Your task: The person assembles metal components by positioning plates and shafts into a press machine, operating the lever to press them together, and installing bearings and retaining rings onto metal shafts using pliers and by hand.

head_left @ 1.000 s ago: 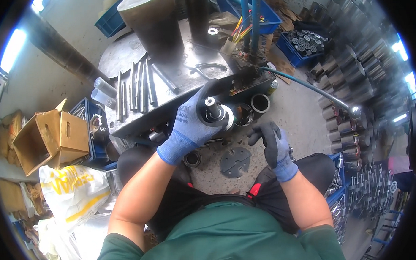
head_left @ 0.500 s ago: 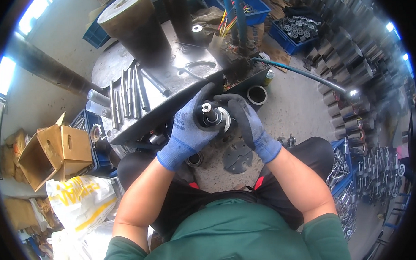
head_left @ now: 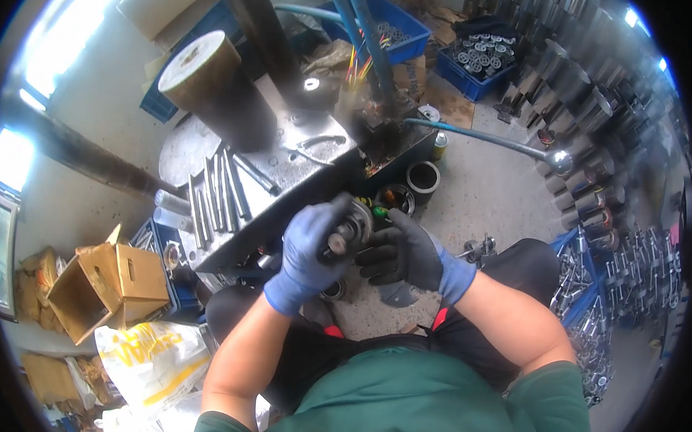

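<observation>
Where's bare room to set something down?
Grey concrete floor, bordered by the blue ball-ended lever, the open dark metal cylinder and the gloved right hand. The metal tabletop is crowded with steel rods and a thick brown cylinder.

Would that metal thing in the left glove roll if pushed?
The metal part might roll crookedly, since its round ring looks wider than its shaft. It'd probably feel heavy and stiff, because it looks like thick metal.
</observation>
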Tool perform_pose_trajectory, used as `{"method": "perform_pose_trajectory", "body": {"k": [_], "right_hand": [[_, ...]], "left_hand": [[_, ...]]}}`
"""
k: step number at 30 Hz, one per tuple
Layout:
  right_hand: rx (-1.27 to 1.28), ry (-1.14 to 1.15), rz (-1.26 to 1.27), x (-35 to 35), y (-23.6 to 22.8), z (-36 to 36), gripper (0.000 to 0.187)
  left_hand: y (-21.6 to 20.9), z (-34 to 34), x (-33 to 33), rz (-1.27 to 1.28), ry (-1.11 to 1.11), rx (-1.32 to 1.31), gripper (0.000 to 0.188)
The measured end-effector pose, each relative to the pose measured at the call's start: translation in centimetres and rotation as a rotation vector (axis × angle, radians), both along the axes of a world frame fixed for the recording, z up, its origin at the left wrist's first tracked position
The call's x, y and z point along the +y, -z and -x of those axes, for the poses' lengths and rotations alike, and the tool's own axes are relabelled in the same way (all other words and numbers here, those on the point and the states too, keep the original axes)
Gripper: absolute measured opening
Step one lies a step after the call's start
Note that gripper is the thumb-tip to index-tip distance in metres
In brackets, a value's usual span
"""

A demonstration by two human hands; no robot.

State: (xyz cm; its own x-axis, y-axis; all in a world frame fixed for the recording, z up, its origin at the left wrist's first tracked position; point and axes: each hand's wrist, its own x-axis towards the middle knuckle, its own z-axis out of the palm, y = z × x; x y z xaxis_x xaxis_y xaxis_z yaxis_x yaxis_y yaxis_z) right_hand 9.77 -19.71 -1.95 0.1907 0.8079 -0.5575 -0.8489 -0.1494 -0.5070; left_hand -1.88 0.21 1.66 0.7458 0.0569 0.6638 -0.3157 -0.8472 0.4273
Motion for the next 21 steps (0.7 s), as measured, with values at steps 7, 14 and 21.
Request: {"method": "perform_pose_trajectory", "body": {"k": [7,14,21], "right_hand": [[0.32,0.343,-0.502,0.6,0.1,0.8,0.059],[-0.051,0.529,-0.312,-0.4,-0.6,-1.9,0.062],[-0.074,0.3,-0.282,-0.7,-3.8,-0.2,0.051]], "left_hand": [[-0.2,1.7,-3.4,-0.379,0.276,0.056,0.06],[1.4,2.6,-1.0,0.029,-0.045,0.108,0.052],[1.3,1.9,-0.9,0.392,-0.079,0.218,0.047]]}}
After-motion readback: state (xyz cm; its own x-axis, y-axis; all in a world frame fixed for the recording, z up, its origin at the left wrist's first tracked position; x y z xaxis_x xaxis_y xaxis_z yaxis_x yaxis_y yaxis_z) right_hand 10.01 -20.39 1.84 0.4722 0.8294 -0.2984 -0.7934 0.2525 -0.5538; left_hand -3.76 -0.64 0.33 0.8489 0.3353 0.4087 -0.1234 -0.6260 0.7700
